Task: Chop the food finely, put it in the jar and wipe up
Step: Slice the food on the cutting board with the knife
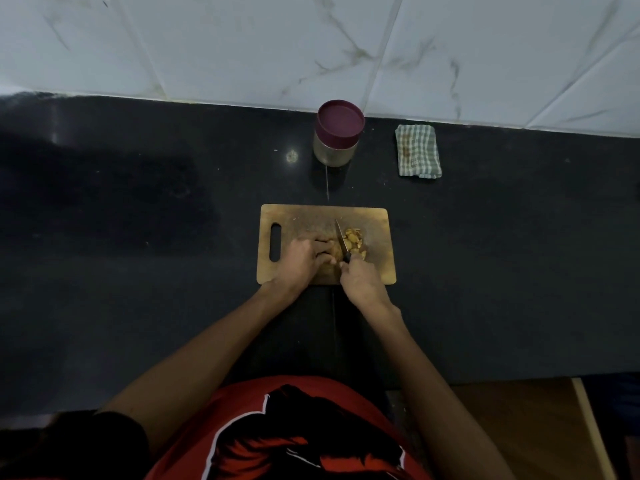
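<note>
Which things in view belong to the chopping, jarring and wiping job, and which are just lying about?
In the job: knife, chopped food, cutting board, lidded jar, checked cloth.
Just there: black counter, marble wall tiles.

one jar (335, 137), one knife (342, 239), one cloth (418, 151)

We see a dark stone-like tabletop (138, 237), polished enough to show faint reflections. The board (304, 223) looks like wood, matt and worn with scuffs. The jar (335, 150) has a dull metallic body and a smooth maroon plastic lid (341, 120). The cloth (418, 151) is woven checked fabric, stained. The wall (242, 46) is glossy marbled tile.
</note>
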